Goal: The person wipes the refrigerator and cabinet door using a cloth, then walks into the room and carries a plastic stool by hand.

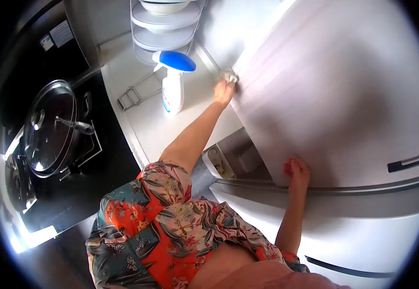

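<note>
My left hand reaches forward over the counter with its fingers closed around a crumpled whitish cloth. The cloth presses at the left edge of a large pale wood-grain panel. Lower down, my right hand is by the same panel, near its bottom edge. Its fingers are curled, and nothing shows in them. A white spray bottle with a blue top stands upright on the pale counter, left of my left hand.
A tiered rack holding dishes stands at the counter's back. Near the bottle lies a wire holder. At left, a lidded pan sits on the black stove. Below the panel is a white fridge-like front.
</note>
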`<state>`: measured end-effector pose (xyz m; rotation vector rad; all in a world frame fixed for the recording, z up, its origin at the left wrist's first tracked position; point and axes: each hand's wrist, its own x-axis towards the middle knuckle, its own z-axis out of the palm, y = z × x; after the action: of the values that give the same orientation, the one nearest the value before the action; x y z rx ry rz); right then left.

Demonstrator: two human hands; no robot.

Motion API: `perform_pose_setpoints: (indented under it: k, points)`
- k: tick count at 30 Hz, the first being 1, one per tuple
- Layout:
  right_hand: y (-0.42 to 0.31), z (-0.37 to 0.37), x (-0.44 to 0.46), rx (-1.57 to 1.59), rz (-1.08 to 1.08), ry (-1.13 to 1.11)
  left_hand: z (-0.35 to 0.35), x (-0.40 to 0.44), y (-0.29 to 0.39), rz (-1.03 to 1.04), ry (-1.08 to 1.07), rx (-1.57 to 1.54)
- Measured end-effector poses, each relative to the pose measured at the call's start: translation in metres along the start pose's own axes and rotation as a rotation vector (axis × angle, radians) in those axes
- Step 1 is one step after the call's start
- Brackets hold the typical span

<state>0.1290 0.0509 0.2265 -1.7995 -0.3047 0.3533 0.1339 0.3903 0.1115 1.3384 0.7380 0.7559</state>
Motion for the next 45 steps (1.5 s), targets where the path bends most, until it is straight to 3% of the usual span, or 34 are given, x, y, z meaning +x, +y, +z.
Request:
perform_pose_setpoints:
  k: [2, 4, 5, 6, 8, 10, 13, 15, 17, 20, 21, 24, 25, 28, 29, 33, 35, 40, 41, 44, 45]
  points:
    - [0.000, 0.003, -0.003, 0.022, 0.018, 0.008, -0.001, -0.004, 0.027, -0.010, 0.040, 0.005]
    - [-0.002, 0.005, 0.003, 0.049, -0.003, 0.002, 0.017, 0.010, 0.064, 0.340, 0.181, -0.026]
    - [0.001, 0.004, 0.002, 0.052, -0.009, -0.004, 0.018, 0.010, 0.110, 0.405, 0.101, 0.006]
    - [0.001, 0.002, 0.001, 0.053, -0.016, -0.010, 0.030, 0.028, 0.142, 0.617, 0.173, -0.067]
    - [-0.004, 0.005, 0.000, 0.013, -0.006, -0.006, 0.017, 0.008, 0.248, 0.831, 0.136, -0.070]
    - [-0.006, 0.007, 0.000, -0.012, 0.004, -0.008, 0.029, 0.033, 0.319, 0.919, 0.017, -0.079]
    - [-0.002, 0.006, 0.001, -0.016, 0.026, -0.021, 0.030, 0.048, 0.344, 1.262, 0.266, 0.078]
    - [0.001, 0.004, 0.002, -0.035, 0.022, -0.040, 0.025, 0.042, 0.297, 1.079, 0.138, -0.071]
    - [-0.001, 0.006, 0.000, -0.039, 0.024, -0.027, 0.017, 0.026, 0.220, 1.036, 0.138, 0.003]
    - [-0.002, 0.010, -0.001, -0.032, 0.017, -0.025, 0.005, 0.008, 0.114, 0.749, 0.062, -0.051]
    - [-0.002, 0.008, -0.003, -0.032, 0.018, -0.026, 0.000, 0.000, 0.111, 0.621, 0.013, -0.090]
    - [-0.003, 0.005, -0.003, -0.064, 0.013, -0.042, -0.001, 0.011, 0.145, 0.641, -0.058, 0.050]
    - [-0.003, 0.006, -0.002, -0.054, 0.007, -0.034, 0.008, 0.020, 0.163, 0.945, 0.086, 0.029]
    - [-0.004, 0.003, -0.005, -0.065, 0.008, 0.000, 0.019, 0.028, 0.258, 1.038, 0.196, -0.045]
    - [-0.005, 0.004, -0.003, -0.082, 0.011, 0.016, 0.024, 0.028, 0.273, 0.954, 0.180, -0.065]
    - [-0.004, 0.008, -0.006, -0.061, 0.019, -0.013, 0.020, 0.030, 0.193, 1.055, 0.247, 0.057]
    - [0.000, 0.010, -0.004, -0.061, 0.032, 0.008, 0.024, 0.019, 0.124, 0.867, 0.308, -0.002]
    - [0.003, 0.017, -0.007, -0.077, 0.131, 0.020, 0.020, 0.007, -0.024, 0.286, 0.143, -0.064]
    - [0.004, 0.018, -0.007, -0.057, 0.146, 0.019, 0.016, 0.001, -0.033, 0.434, 0.198, 0.182]
    - [0.013, 0.022, -0.017, -0.050, 0.173, -0.014, 0.027, -0.010, -0.031, 0.405, 0.302, 0.116]
    - [0.015, 0.022, -0.022, -0.053, 0.169, -0.029, 0.035, -0.020, -0.035, 0.411, 0.372, 0.297]
